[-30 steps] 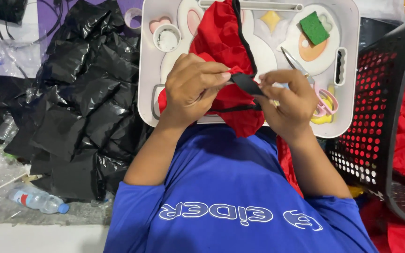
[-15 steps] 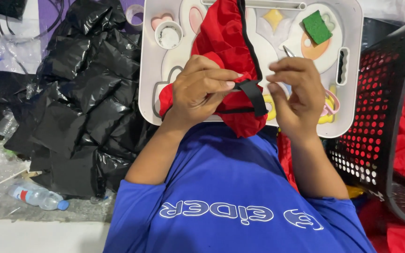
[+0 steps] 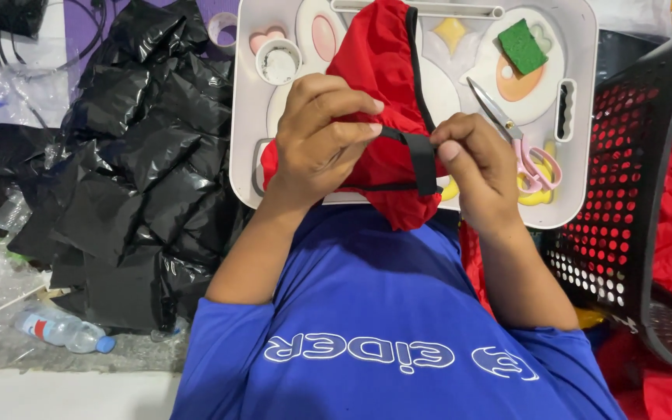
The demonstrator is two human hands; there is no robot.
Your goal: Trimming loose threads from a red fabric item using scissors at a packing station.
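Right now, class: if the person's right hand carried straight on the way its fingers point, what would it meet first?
The right hand points toward the left hand; it would first meet the black strap it pinches, then red fabric. Depth is uncertain.

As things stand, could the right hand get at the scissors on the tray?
Probably yes. The right hand lies just beside the scissors on the white tray, with nothing between them, but its fingers pinch the black strap of the red fabric, so it would have to let go first.
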